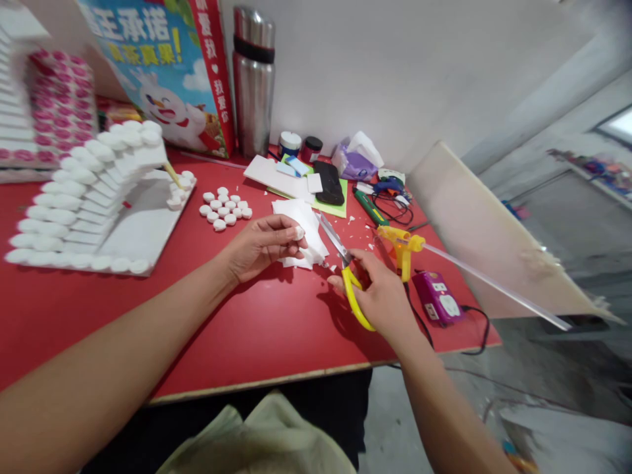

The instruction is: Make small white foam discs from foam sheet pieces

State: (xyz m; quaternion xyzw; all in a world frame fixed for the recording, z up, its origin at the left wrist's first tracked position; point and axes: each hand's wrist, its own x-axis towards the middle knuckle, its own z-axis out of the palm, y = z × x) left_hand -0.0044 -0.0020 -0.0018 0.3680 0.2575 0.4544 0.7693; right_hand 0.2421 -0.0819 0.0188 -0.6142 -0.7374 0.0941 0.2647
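Between the thumb and fingers of my left hand [264, 247] is a small white piece [299, 232], pinched above the table; its exact kind is hard to make out. My right hand [378, 286] grips a pair of scissors [353, 296] by the yellow handles, with the metal blades pointing away and to the left. Below the hands lie white foam sheets [301, 214] among small offcuts. A cluster of several round white pieces [227, 209] rests left of the sheets. Farther left stands a white model staircase [99, 191] edged with similar round pieces.
A yellow glue gun [399, 243] with a long glue stick sits right of the scissors, near a purple power socket box [438, 299] and its cables. Behind are a steel flask [253, 85], a black phone case [328, 183] and a tissue pack [356, 158]. The red table's [276, 349] front edge is close.
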